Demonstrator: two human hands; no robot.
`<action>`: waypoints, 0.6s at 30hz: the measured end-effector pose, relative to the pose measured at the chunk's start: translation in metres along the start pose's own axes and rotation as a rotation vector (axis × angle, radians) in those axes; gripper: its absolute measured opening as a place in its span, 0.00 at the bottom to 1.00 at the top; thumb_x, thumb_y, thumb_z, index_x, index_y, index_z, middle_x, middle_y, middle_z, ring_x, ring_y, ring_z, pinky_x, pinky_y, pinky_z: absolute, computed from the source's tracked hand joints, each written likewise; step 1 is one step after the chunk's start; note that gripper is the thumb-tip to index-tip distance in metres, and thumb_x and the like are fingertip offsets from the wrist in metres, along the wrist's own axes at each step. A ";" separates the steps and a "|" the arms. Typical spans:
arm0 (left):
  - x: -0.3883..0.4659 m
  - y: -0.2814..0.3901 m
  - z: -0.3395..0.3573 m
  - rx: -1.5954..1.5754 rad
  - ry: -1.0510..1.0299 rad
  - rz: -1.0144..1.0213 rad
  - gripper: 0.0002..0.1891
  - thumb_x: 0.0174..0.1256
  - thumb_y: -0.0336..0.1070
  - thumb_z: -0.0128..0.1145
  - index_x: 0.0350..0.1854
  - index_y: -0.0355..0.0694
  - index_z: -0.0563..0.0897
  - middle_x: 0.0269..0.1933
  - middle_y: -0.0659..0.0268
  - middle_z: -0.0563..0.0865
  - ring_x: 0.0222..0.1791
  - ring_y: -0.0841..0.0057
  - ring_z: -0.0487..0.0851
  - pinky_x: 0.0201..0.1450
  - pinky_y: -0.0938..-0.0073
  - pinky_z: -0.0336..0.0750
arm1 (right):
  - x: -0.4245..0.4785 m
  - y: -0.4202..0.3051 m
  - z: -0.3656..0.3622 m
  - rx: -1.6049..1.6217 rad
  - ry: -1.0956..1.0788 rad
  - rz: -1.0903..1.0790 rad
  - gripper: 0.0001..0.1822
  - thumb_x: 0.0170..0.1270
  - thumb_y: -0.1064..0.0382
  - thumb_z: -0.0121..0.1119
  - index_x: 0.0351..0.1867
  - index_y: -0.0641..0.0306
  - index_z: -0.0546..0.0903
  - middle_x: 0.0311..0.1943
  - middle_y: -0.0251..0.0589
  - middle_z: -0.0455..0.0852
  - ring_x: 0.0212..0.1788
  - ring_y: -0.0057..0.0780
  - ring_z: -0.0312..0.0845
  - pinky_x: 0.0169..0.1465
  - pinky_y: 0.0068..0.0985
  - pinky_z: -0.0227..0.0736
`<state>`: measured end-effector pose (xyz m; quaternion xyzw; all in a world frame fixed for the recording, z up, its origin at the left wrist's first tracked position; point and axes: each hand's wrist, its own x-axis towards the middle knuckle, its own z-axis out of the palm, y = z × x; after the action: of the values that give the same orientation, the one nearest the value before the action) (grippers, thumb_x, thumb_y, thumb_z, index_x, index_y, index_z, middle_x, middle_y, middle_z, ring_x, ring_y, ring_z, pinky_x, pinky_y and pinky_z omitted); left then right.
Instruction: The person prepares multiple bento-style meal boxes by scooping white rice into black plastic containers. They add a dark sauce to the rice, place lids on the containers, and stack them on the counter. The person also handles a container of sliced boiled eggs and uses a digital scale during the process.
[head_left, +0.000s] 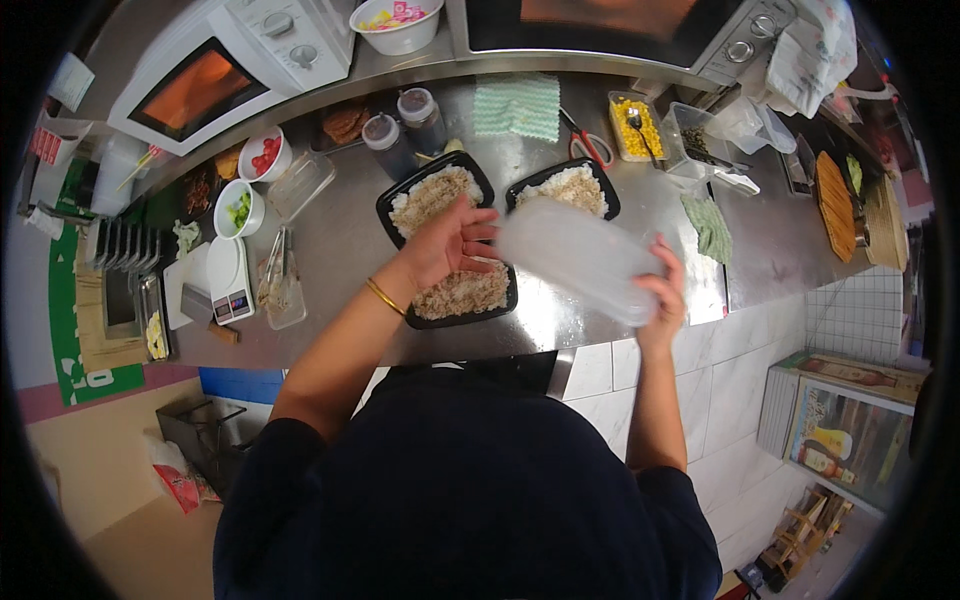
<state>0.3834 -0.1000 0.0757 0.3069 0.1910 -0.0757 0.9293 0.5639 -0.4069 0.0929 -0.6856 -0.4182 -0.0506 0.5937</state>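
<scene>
My right hand (664, 296) grips one end of a translucent plastic lid (581, 255), held tilted above the steel counter. My left hand (457, 244), with a gold bangle on the wrist, has its fingers spread near the lid's other end; whether they touch it I cannot tell. Below and beside the left hand are black plastic trays of rice: one at the upper left (431, 196), one nearer the counter's edge (461, 296), partly hidden by the hand, and one at the upper right (566, 187), its lower part covered by the lid.
Dark sauce bottles (390, 146), red-handled scissors (589, 146) and a container of corn (636, 127) stand behind the trays. At left are a kitchen scale (231, 281), tongs (275, 262), a cleaver (206, 311) and white bowls (240, 210). A green cloth (706, 229) lies at right.
</scene>
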 end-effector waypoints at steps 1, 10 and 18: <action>-0.009 0.002 -0.003 0.134 0.091 0.041 0.25 0.78 0.43 0.47 0.70 0.36 0.67 0.56 0.58 0.83 0.52 0.68 0.85 0.51 0.63 0.83 | 0.003 -0.003 0.025 0.029 -0.054 0.003 0.15 0.50 0.82 0.55 0.34 0.62 0.87 0.58 0.48 0.78 0.67 0.51 0.69 0.69 0.43 0.63; -0.089 -0.092 -0.069 0.864 0.694 0.371 0.18 0.66 0.29 0.60 0.57 0.36 0.76 0.48 0.58 0.83 0.41 0.74 0.84 0.38 0.71 0.81 | -0.070 0.074 0.119 0.582 -0.316 0.963 0.23 0.66 0.81 0.54 0.62 0.69 0.76 0.47 0.37 0.85 0.47 0.23 0.80 0.52 0.18 0.74; -0.093 -0.132 -0.114 1.144 1.032 0.581 0.14 0.58 0.28 0.65 0.48 0.37 0.82 0.36 0.57 0.82 0.33 0.65 0.83 0.40 0.68 0.79 | -0.086 0.067 0.182 0.096 -0.211 0.725 0.25 0.54 0.71 0.69 0.56 0.69 0.81 0.49 0.51 0.87 0.43 0.35 0.84 0.51 0.27 0.77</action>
<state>0.2294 -0.1354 -0.0429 0.7664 0.4390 0.2326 0.4072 0.4727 -0.2913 -0.0602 -0.7618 -0.2093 0.2531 0.5584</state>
